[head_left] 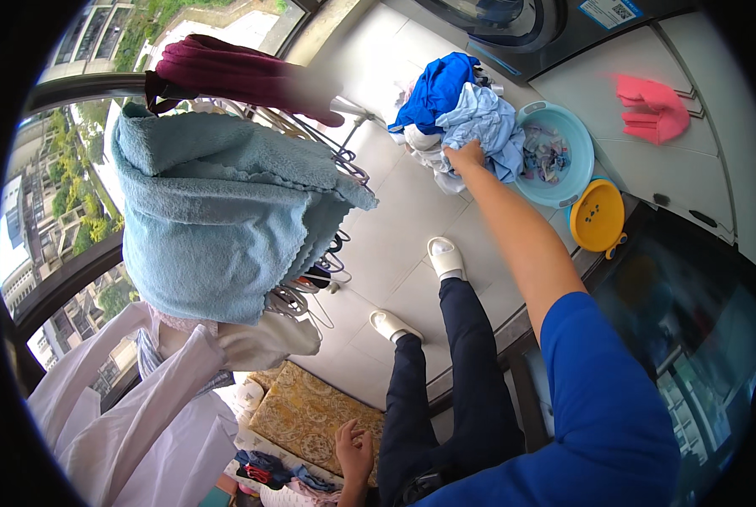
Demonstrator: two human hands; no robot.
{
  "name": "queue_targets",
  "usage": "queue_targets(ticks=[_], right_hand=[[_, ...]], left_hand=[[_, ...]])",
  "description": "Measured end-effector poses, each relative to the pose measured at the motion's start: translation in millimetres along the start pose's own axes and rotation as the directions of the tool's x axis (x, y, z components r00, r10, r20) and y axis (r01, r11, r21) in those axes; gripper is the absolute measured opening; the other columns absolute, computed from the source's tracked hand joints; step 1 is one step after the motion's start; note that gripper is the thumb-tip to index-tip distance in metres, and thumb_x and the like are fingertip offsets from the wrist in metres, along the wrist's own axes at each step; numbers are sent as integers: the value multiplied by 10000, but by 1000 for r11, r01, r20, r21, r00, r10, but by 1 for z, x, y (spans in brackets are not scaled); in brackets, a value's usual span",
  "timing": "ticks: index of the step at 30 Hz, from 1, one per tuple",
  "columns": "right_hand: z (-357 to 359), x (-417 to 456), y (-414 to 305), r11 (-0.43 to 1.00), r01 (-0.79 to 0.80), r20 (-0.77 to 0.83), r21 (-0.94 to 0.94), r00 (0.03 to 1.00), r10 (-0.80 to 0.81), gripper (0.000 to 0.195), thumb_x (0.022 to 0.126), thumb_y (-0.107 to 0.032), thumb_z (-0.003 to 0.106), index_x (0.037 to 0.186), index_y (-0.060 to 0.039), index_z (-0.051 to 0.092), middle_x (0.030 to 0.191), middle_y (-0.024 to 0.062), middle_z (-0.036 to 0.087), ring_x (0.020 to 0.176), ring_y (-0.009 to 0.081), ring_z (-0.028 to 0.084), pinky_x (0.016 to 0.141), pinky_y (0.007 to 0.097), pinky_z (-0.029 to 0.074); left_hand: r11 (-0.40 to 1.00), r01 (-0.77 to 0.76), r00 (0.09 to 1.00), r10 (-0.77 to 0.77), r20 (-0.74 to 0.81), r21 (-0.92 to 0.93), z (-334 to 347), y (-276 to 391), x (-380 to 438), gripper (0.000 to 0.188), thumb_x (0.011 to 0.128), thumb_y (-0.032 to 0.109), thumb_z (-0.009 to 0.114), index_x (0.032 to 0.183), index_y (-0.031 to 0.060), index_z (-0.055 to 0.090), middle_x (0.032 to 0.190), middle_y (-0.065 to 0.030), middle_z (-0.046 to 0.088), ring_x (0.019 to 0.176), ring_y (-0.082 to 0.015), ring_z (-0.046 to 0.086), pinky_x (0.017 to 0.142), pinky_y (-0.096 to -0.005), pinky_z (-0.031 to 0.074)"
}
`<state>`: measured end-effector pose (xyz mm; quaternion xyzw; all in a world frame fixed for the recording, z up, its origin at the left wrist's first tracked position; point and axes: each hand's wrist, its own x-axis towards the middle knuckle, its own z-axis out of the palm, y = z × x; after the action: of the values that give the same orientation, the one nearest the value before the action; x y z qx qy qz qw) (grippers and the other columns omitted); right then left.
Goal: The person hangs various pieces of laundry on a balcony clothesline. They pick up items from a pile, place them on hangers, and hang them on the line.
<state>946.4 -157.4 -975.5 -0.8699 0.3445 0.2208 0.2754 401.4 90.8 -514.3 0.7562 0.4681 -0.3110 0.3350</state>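
Note:
My right hand (465,157) reaches to a laundry pile on the tiled floor and grips the edge of a light-blue garment (479,120). A bright-blue garment (438,89) lies beside it, over white and grey clothes (423,139). Touching the pile's right side is a light-blue plastic basin (582,152) with small patterned fabric pieces (543,155) inside. My left hand (354,447) hangs low, left of my legs, empty with loosely curled fingers. It is near a brown patterned cushion or mat (314,418).
A yellow basin (596,215) stands beside the blue one. Towels (219,209), shirts (143,412) and hangers (333,253) hang on a rack at left, by the windows. A front-loading washing machine (511,25) and white cabinets (638,133) are at the upper right.

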Motion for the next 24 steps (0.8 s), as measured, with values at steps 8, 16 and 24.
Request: queue_targets(ticks=[8,16,24], right_hand=[[-157,-172,-15,662,191,86,725,928,-362,250,967,-150,549,1057,-40,755,783,-21,584,698,84,497,639,262,395],[-436,-424,-21,475,451,426,756,212,-879,218,911,-52,627,1084,-27,758,898,43,626,852,148,596,774,301,481],[-498,-468,0,570,400,301,718,560,-772,374,969,-197,804,1285,-20,710,1077,47,749,941,150,720,898,325,569]], left_hand=[[917,42,997,-13,75,-397,10,75,-8,327,1094,180,645,1337,-38,660,1150,-151,753,1015,-215,748,842,-330,612],[164,622,628,480,612,-766,17,317,46,765,1099,626,485,1555,12,486,1428,-207,650,1273,-335,672,1061,-483,562],[194,424,571,701,427,-885,-85,341,-43,529,1066,261,623,1508,-12,526,1372,-162,702,1189,-303,728,1065,-439,584]])
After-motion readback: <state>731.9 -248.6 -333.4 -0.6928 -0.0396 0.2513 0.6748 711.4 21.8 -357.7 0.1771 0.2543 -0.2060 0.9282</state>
